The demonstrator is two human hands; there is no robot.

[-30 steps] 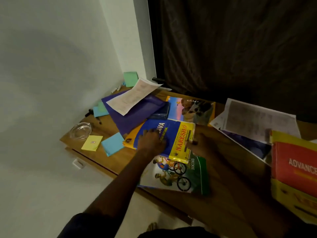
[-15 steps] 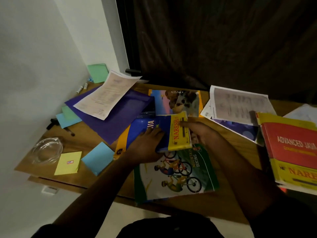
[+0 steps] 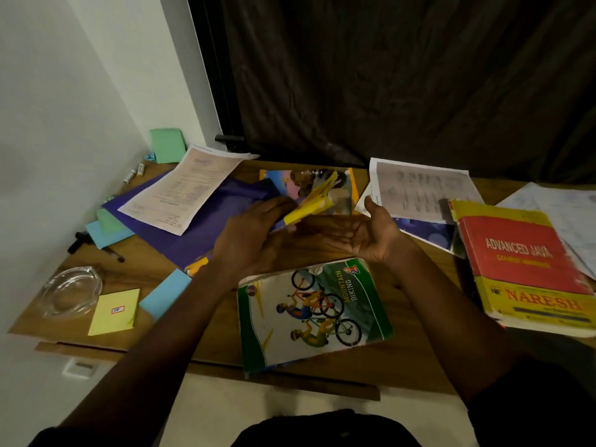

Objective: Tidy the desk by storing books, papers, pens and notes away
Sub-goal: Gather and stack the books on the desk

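Note:
The blue and yellow Java book [image 3: 310, 204] is tilted up off the desk and blurred; my left hand [image 3: 250, 235] grips its near edge. My right hand [image 3: 366, 237] is beside it, palm up with fingers straight, holding nothing. A Mountain Biking book [image 3: 309, 312] lies flat just below both hands. A purple folder [image 3: 206, 222] with a printed sheet [image 3: 183, 191] on it lies to the left. Behind the lifted book is a colourful book [image 3: 338, 183]. A thick red Advanced Java book [image 3: 516, 253] sits at the right.
On the wooden desk [image 3: 135, 269] are a glass dish [image 3: 71, 291], a yellow note [image 3: 114, 311], a blue note [image 3: 164, 295], a black pen [image 3: 96, 246], markers [image 3: 134, 172] and green notes [image 3: 167, 145]. Loose papers [image 3: 419, 188] lie back right. A dark curtain hangs behind.
The Java book has been lifted off the Mountain Biking book and tipped up in my left hand. My right hand has let go of it and turned palm up.

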